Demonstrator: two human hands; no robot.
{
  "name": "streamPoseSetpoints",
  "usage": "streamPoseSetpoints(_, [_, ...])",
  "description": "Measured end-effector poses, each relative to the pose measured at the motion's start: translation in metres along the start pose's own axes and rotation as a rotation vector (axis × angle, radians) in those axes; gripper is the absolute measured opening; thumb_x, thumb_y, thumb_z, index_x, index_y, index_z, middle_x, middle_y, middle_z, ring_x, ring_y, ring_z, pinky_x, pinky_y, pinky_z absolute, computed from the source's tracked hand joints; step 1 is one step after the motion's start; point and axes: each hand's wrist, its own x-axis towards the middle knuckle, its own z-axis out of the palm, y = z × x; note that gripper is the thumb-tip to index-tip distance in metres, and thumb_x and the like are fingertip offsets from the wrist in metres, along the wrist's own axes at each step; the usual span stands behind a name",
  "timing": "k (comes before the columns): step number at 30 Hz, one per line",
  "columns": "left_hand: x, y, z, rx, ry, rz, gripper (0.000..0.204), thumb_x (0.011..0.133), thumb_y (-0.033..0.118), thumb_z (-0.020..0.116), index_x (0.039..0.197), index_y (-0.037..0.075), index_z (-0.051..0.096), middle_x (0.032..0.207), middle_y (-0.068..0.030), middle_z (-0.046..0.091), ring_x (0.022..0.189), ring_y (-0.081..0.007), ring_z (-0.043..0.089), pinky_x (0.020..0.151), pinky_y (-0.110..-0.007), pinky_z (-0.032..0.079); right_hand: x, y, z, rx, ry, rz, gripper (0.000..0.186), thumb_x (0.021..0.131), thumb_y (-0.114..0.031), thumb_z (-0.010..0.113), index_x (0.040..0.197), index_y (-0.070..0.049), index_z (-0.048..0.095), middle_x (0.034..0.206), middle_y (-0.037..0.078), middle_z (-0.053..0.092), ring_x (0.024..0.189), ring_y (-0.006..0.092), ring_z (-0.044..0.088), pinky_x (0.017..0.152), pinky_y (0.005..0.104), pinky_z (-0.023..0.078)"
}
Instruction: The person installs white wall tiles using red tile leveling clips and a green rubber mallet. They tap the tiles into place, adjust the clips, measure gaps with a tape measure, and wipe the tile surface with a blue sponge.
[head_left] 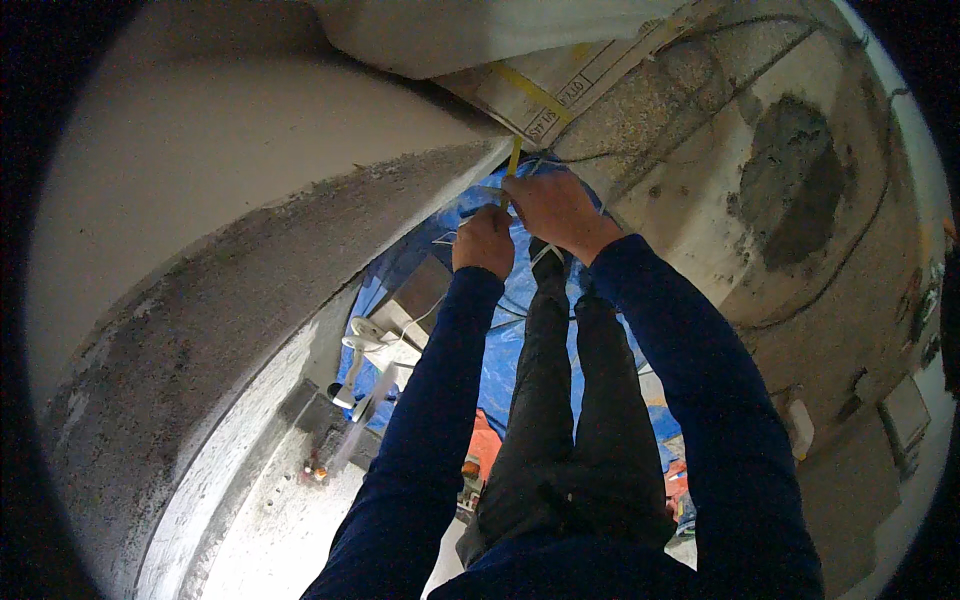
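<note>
My left hand [483,240], in a dark sleeve, is closed just below and left of my right hand, around something I cannot make out. My right hand [552,210] is curled at a narrow yellow strip [514,155], perhaps tape, which runs up from my fingers to the corner of a pale board [545,95] with printed markings. The fingertips of both hands are partly hidden. Beneath them lies crumpled blue sheeting [510,370], with my legs in dark trousers on it and thin pale cord near my feet.
A curved pale wall [190,130] with a rough grey band rises on the left. Rough stained flooring [690,240] with dark cables lies at the right. A white corded appliance [360,340], a small grey board [420,290] and orange material [485,440] are lower down.
</note>
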Motion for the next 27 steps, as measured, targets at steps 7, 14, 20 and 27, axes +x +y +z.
streamPoseSetpoints(7, [-0.007, 0.026, 0.002, 0.106, 0.037, -0.064, 0.021, 0.099, 0.028, 0.055, 0.102, 0.013, 0.070, 0.093, -0.0230, 0.073, 0.092, -0.0468, 0.070, 0.079, -0.057, 0.055, -0.009, 0.001, -0.014, -0.110, -0.095, -0.091, 0.017, 0.084, -0.013, 0.067, 0.101, -0.008, 0.068, 0.085, 0.013, 0.074, 0.081, 0.0348, 0.074, 0.070, 0.0483, 0.058])
streamPoseSetpoints(14, [-0.013, 0.035, 0.010, 0.145, 0.011, -0.048, 0.019, 0.098, 0.026, 0.056, 0.100, 0.012, 0.069, 0.091, -0.0211, 0.074, 0.088, -0.0459, 0.071, 0.076, -0.056, 0.056, -0.044, 0.005, -0.035, -0.121, -0.155, -0.003, 0.020, 0.084, -0.013, 0.067, 0.104, -0.008, 0.069, 0.083, 0.014, 0.073, 0.081, 0.0321, 0.074, 0.070, 0.0467, 0.058])
streamPoseSetpoints(20, [-0.013, 0.023, 0.002, 0.273, -0.032, -0.068, 0.018, 0.101, 0.027, 0.056, 0.104, 0.012, 0.065, 0.094, -0.0209, 0.074, 0.087, -0.0458, 0.071, 0.076, -0.057, 0.056, -0.018, -0.001, -0.020, -0.054, -0.179, 0.030, 0.015, 0.086, -0.014, 0.064, 0.098, -0.007, 0.070, 0.080, 0.015, 0.072, 0.077, 0.0355, 0.072, 0.069, 0.0502, 0.057])
streamPoseSetpoints(27, [-0.011, 0.011, -0.009, 0.177, 0.014, 0.006, 0.020, 0.102, 0.030, 0.054, 0.105, 0.014, 0.066, 0.090, -0.0207, 0.074, 0.082, -0.0444, 0.071, 0.072, -0.056, 0.057, -0.011, 0.002, -0.026, 0.061, -0.054, 0.098, 0.015, 0.087, -0.016, 0.063, 0.095, -0.006, 0.071, 0.084, 0.019, 0.072, 0.081, 0.0391, 0.072, 0.073, 0.0528, 0.056])
